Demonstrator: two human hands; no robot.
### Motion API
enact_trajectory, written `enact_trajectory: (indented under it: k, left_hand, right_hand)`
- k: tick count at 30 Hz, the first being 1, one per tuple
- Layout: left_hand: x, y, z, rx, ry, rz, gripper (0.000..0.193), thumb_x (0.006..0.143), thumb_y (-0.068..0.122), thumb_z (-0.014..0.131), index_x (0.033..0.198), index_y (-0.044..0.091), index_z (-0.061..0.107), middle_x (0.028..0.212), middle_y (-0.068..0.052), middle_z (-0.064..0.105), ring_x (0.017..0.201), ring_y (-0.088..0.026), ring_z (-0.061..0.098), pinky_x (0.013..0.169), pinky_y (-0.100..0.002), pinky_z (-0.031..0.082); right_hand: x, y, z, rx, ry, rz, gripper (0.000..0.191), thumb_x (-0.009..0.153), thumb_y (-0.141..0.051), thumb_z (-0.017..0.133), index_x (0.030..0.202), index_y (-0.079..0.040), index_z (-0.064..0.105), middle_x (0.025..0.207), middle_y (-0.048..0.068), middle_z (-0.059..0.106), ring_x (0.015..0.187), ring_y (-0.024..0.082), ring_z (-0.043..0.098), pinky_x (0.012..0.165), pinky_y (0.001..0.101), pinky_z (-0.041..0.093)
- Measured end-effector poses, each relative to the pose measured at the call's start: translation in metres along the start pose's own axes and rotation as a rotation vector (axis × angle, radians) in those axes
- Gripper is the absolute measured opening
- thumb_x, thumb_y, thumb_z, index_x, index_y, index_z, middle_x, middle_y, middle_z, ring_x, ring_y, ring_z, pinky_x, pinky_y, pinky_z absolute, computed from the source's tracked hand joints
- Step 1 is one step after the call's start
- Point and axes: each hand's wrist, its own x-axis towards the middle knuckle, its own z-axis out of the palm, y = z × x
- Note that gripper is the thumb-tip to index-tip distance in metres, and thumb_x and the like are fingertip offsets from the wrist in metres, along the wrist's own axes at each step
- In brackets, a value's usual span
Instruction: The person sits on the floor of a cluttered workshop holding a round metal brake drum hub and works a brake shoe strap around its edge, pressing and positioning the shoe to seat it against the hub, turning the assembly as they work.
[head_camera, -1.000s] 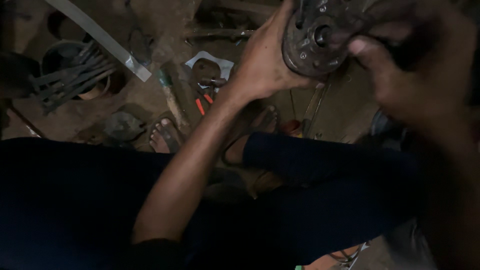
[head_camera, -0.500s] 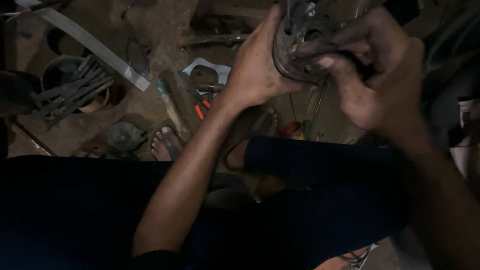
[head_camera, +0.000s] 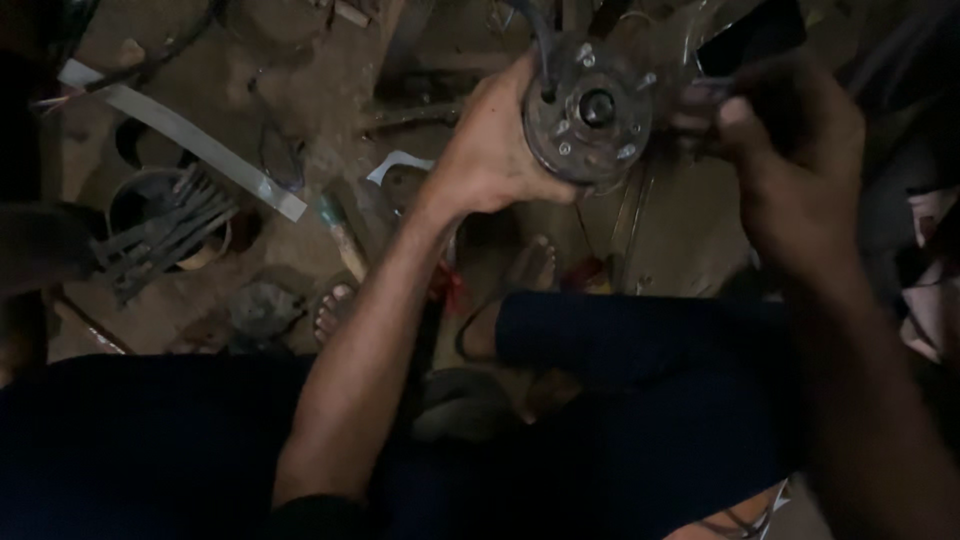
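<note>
The hub (head_camera: 590, 108) is dull grey with rusty brown patches. The strip (head_camera: 185, 132) is pale white. The trousers (head_camera: 640, 350) are dark navy, the ground (head_camera: 300, 90) brown.

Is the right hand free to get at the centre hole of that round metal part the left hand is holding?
Probably yes. The left hand grips only the left rim of the round metal part, so its centre hole faces up uncovered, and the right hand sits right beside it.

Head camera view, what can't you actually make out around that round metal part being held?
- Round metal part: its far side, hidden behind its own face; left edge covered by the left hand.
- Right hand: fingertips blurred and in shadow, so contact with the part is unclear.
- Tools in the bowl: too dim to identify.
</note>
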Motion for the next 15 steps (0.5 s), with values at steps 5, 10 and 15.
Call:
enact_trajectory:
  k: [5,10,15]
  left_hand:
    - [0.002,-0.008,0.006,-0.007,0.081,0.038,0.104,0.064,0.033,0.108,0.144,-0.001,0.049,0.134,-0.016,0.069,0.131,-0.033,0.07,0.124,-0.046,0.052]
    - [0.007,-0.003,0.021,0.152,0.326,0.016,0.109,0.062,0.041,0.111,0.142,-0.002,0.05,0.132,-0.018,0.067,0.127,-0.034,0.069,0.118,-0.048,0.054]
    - [-0.012,0.02,0.076,0.395,0.591,-0.177,0.124,0.063,0.05,0.101,0.148,-0.01,0.034,0.143,-0.032,0.05,0.137,-0.045,0.054,0.119,-0.056,0.046]
  right_hand:
    - [0.0,0.008,-0.005,0.078,-0.028,-0.008,0.026,0.121,-0.016,0.052,0.139,0.002,0.048,0.123,0.015,0.066,0.113,0.023,0.072,0.098,0.0363,0.063]
    - [-0.002,0.012,-0.011,0.033,-0.021,-0.048,0.022,0.125,-0.016,0.052,0.141,0.0,0.05,0.12,0.012,0.065,0.109,0.02,0.072,0.094,0.0335,0.063]
    - [-0.005,0.029,-0.004,0.021,0.042,-0.008,0.019,0.121,-0.013,0.055,0.135,-0.001,0.053,0.12,0.01,0.065,0.11,0.018,0.069,0.097,0.0322,0.06]
